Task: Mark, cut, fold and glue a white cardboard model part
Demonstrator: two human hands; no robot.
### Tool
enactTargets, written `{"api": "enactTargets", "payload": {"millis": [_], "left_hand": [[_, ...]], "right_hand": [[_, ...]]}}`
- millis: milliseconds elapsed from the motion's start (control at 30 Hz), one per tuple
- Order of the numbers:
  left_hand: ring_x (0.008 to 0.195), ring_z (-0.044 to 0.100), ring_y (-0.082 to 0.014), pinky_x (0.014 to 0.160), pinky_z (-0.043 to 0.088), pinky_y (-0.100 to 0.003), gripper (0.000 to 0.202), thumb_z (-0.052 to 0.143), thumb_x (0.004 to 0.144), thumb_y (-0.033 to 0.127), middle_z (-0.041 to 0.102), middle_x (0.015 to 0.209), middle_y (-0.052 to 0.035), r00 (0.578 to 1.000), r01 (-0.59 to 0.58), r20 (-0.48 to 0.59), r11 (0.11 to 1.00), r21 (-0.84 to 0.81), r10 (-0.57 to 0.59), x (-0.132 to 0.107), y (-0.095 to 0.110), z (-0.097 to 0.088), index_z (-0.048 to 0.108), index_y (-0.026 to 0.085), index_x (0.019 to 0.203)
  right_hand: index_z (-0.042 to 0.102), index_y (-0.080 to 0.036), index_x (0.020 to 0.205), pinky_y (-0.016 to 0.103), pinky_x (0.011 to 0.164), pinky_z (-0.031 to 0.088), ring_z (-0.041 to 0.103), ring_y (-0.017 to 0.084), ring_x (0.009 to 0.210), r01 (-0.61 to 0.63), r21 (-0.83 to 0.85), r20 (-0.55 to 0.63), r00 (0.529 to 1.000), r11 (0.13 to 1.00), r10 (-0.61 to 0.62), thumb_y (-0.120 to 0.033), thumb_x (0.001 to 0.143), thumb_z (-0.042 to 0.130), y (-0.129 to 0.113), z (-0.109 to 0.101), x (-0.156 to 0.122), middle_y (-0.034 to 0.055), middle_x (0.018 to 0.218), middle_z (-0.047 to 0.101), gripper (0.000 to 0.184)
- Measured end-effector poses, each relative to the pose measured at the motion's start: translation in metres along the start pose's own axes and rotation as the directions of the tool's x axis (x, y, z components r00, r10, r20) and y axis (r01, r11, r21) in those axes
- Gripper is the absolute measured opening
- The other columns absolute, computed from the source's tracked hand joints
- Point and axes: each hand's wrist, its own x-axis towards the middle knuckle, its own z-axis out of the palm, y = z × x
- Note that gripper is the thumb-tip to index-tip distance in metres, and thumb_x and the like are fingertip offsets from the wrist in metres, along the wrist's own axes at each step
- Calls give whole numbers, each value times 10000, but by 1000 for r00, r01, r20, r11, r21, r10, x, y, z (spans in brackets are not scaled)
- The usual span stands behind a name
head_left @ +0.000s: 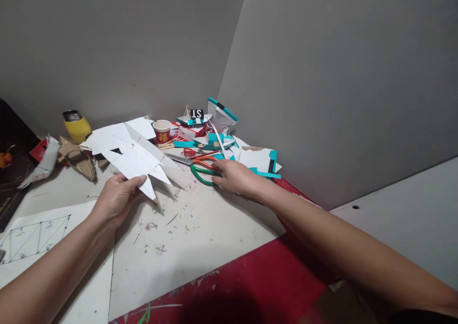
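My left hand pinches the near edge of a white cut card shape with pointed flaps, held just above the table. My right hand reaches to the scissors with green handles, and its fingers curl on the handle loops. A second pair of scissors with red handles lies just behind. Paper scraps litter the white sheet under both hands.
A red paper cup stands behind the card. A yellow flask and brown card pieces sit at the left. Teal and white card offcuts pile in the corner. A sheet with drawn triangles lies near left. Grey walls close in.
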Motion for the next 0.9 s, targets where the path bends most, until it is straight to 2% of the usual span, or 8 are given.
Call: {"api": "enactTargets", "payload": {"millis": [67,200,367,500,600,700,833,900], "left_hand": [[535,595,-122,508,488,-208,202,844,547,134,718,665,-20,1000,3,6,1000,-6,-3,-2,0,1,701,142,690],[567,604,-128,554,510,-229,236,844,567,171,728,709,-21,999,-6,40,1000,-18,7,-9,3,5,718,137,763],[629,626,-142,593,524,-248,257,844,587,216,740,770,-25,997,-44,65,998,-52,48,-14,10,6,726,150,806],[684,643,-152,620,530,-248,251,835,618,239,746,822,-46,993,-80,84,993,-92,88,-19,16,7,736,145,830],[692,649,-154,609,528,-239,224,812,655,233,747,821,-49,988,-104,102,988,-116,116,-24,23,8,739,144,847],[698,652,-153,613,532,-237,217,805,668,225,751,836,-57,982,-130,122,982,-137,147,-29,31,9,739,141,857],[785,674,-178,717,554,-281,262,808,671,227,757,902,-67,974,-166,126,971,-174,189,-36,43,10,734,149,910],[813,677,-187,746,552,-295,277,815,668,238,758,916,-65,970,-188,118,964,-189,212,-41,49,10,732,158,920]], "right_hand": [[667,-148,1061,371,824,503,630,280,999,38,-96,61,998,995,-32,-183,844,635,-1,7,6,140,1099,668,223],[586,-162,1207,429,872,529,615,230,1041,57,-248,121,992,967,-27,-313,939,590,-10,13,23,106,1232,597,308],[575,-152,1224,426,853,540,624,230,1025,18,-353,209,976,936,60,-319,936,598,-12,15,41,109,1229,595,333],[568,-167,1235,431,854,541,623,225,1029,1,-396,230,968,918,98,-318,942,590,-13,11,41,97,1242,589,330],[599,-147,1172,422,827,539,636,239,984,-2,-383,190,978,924,81,-338,930,597,-14,3,30,105,1152,633,308],[622,-112,1050,386,711,511,661,288,843,15,-313,123,992,950,25,-361,920,539,-12,-5,8,136,903,687,292],[566,-154,1129,304,686,480,650,228,812,119,-165,92,990,979,-105,-269,901,463,-4,-5,-28,103,945,688,275],[580,-193,1034,287,681,470,626,209,793,204,7,59,977,979,-204,-254,871,482,-1,-1,-47,77,925,673,200]]}}
